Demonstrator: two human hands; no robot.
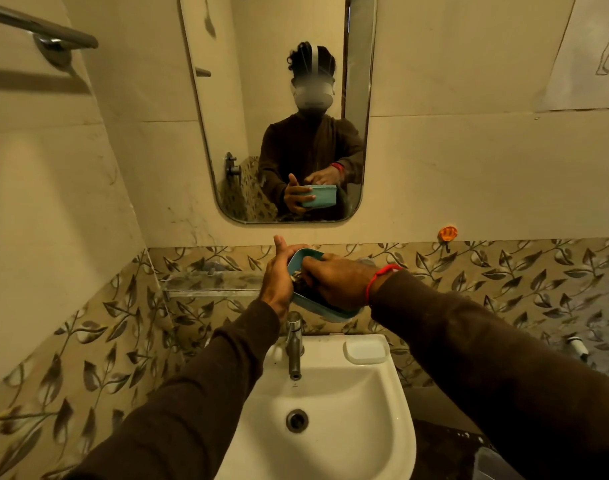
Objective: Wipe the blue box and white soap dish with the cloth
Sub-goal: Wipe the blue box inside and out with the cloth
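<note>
Fingers of the right hand (334, 282) are curled down inside the shallow blue plastic box (317, 303), bunched on a dark scrap that looks like the cloth (300, 277), though too little of it shows to be sure. Opposite them, the left hand (279, 277) grips the box's left end, thumb raised over the far rim and fingers wrapped beneath, as the reflection in the tall wall mirror (279, 109) confirms.

Both hands hold the box in the air above the chrome tap (294, 344), just in front of the leaf-patterned wall tiles (504, 278). Its long axis runs from far-left to near-right, and its open side tilts up toward the wearer, so the right hand's fingers have the length of the floor to travel toward the near-right corner.

Below and to the right, the white rounded-rectangle soap dish (366, 351) sits flat on the back ledge of the white ceramic basin (330, 427), beside the tap, its long axis running left to right. It lies nearer the right hand, and it appears untouched, so the job looks roughly at its midpoint at best.
</note>
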